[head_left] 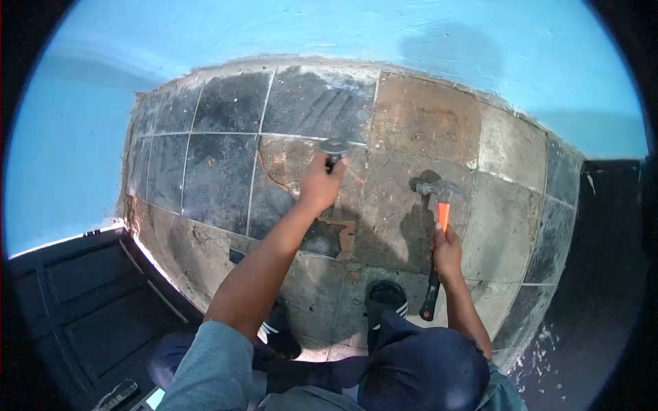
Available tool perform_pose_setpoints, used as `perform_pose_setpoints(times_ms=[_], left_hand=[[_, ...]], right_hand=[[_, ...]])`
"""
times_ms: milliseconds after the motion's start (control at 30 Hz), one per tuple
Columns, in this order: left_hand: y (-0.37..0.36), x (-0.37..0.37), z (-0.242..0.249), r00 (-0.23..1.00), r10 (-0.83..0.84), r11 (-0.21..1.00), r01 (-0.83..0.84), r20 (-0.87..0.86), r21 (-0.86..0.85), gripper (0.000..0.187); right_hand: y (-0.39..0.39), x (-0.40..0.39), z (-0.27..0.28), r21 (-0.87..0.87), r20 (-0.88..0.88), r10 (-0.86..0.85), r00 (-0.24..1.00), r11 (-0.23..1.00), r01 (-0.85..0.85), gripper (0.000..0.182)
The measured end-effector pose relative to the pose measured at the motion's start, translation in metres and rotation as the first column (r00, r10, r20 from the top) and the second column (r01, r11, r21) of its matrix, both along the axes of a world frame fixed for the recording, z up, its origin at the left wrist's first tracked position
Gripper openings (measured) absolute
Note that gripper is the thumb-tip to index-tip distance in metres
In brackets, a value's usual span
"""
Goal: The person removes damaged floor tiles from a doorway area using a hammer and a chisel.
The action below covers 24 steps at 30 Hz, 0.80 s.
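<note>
My left hand (322, 183) is closed around the dark handle of a tool with a flat, round-looking dark head (334, 146), blurred, just above the tiled floor (219, 164). In my right hand (447, 255) is a claw hammer (443, 213) with an orange and black handle. Its metal head points away from me, above the bare, rough part of the floor. Between my hands and nearer my feet lies a broken reddish tile piece (346, 240) beside a dark patch.
A light blue wall (308, 31) bounds the floor at the far side and left. A dark panelled door (82, 301) stands at the lower left, and a dark surface (603, 260) runs along the right. My shod feet (386, 294) rest near the bottom.
</note>
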<state>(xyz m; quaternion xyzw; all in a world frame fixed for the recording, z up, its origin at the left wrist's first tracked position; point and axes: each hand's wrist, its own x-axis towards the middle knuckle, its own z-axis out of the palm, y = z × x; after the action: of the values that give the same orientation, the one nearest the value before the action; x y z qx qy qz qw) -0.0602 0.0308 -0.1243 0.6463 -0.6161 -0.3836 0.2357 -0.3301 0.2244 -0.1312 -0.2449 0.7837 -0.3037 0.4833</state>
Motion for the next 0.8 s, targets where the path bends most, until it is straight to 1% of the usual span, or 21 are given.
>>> perform_pose_setpoints(times_ms=[33, 67, 133, 167, 267, 300, 367, 400, 433, 467, 533, 567, 667, 733, 767, 800], left_hand=[[-0.001, -0.002, -0.004, 1.000, -0.021, 1.000, 0.021, 0.019, 0.010, 0.040], [0.001, -0.004, -0.006, 1.000, -0.009, 0.999, 0.008, 0.019, 0.032, 0.041], [0.002, -0.009, 0.002, 1.000, 0.015, 0.997, -0.016, 0.021, 0.071, 0.044], [0.004, -0.009, 0.007, 0.998, -0.012, 0.998, 0.009, 0.060, 0.056, 0.044], [0.003, -0.009, 0.026, 0.996, -0.064, 0.970, 0.048, 0.058, 0.237, 0.044], [0.005, -0.010, 0.030, 1.000, 0.010, 0.979, -0.010, 0.003, 0.203, 0.044], [0.007, -0.009, 0.026, 0.985, 0.135, 0.984, -0.120, -0.111, 0.131, 0.044], [0.008, -0.007, 0.017, 0.963, 0.219, 0.969, -0.195, -0.158, 0.153, 0.044], [0.009, -0.003, 0.004, 0.932, 0.299, 0.948, -0.264, -0.203, 0.179, 0.044], [0.011, -0.002, -0.002, 0.896, 0.370, 0.922, -0.323, -0.245, 0.213, 0.044], [0.013, -0.005, 0.003, 0.909, 0.371, 0.911, -0.317, -0.191, 0.263, 0.045], [0.015, -0.007, 0.003, 0.913, 0.370, 0.904, -0.313, -0.169, 0.291, 0.045], [0.023, -0.005, -0.004, 0.969, 0.214, 0.970, -0.197, -0.121, 0.139, 0.043], [0.027, 0.003, -0.014, 0.938, 0.306, 0.947, -0.282, -0.163, 0.154, 0.035], [0.027, 0.007, -0.021, 0.919, 0.349, 0.933, -0.321, -0.185, 0.164, 0.032], [0.026, 0.010, -0.018, 0.868, 0.418, 0.906, -0.373, -0.269, 0.201, 0.029]], right_hand=[[0.002, -0.005, -0.005, -0.012, -0.013, 0.020, 1.000, 1.000, -0.020, 0.036], [0.003, -0.009, -0.010, -0.025, -0.025, 0.042, 0.999, 0.999, -0.042, 0.036], [-0.009, -0.008, 0.014, 0.062, 0.065, 0.008, 0.998, 0.998, -0.012, 0.036], [-0.014, -0.010, 0.025, 0.106, 0.106, -0.015, 0.994, 0.994, 0.004, 0.036], [-0.019, -0.024, 0.024, 0.138, 0.136, 0.019, 0.991, 0.990, -0.038, 0.034], [-0.013, -0.035, 0.006, 0.175, 0.026, 0.107, 0.994, 0.978, -0.110, 0.042], [-0.010, -0.049, -0.007, 0.122, -0.082, 0.265, 0.961, 0.960, -0.254, 0.044], [-0.014, -0.055, -0.005, 0.100, -0.141, 0.334, 0.932, 0.941, -0.322, 0.045], [-0.021, -0.057, 0.008, 0.166, -0.046, 0.304, 0.952, 0.942, -0.292, 0.048], [-0.022, -0.063, 0.009, 0.154, -0.072, 0.358, 0.931, 0.926, -0.344, 0.048], [-0.021, -0.073, 0.005, 0.139, -0.128, 0.437, 0.890, 0.897, -0.421, 0.048], [-0.018, -0.078, 0.003, 0.122, -0.120, 0.428, 0.895, 0.902, -0.415, 0.048], [-0.017, -0.088, 0.010, 0.080, -0.087, 0.403, 0.911, 0.914, -0.397, 0.047], [-0.012, -0.088, 0.017, 0.067, -0.033, 0.356, 0.934, 0.933, -0.353, 0.046], [-0.010, -0.089, 0.021, 0.074, -0.070, 0.359, 0.931, 0.932, -0.354, 0.045], [-0.006, -0.091, 0.027, 0.088, -0.104, 0.367, 0.924, 0.929, -0.359, 0.045]])
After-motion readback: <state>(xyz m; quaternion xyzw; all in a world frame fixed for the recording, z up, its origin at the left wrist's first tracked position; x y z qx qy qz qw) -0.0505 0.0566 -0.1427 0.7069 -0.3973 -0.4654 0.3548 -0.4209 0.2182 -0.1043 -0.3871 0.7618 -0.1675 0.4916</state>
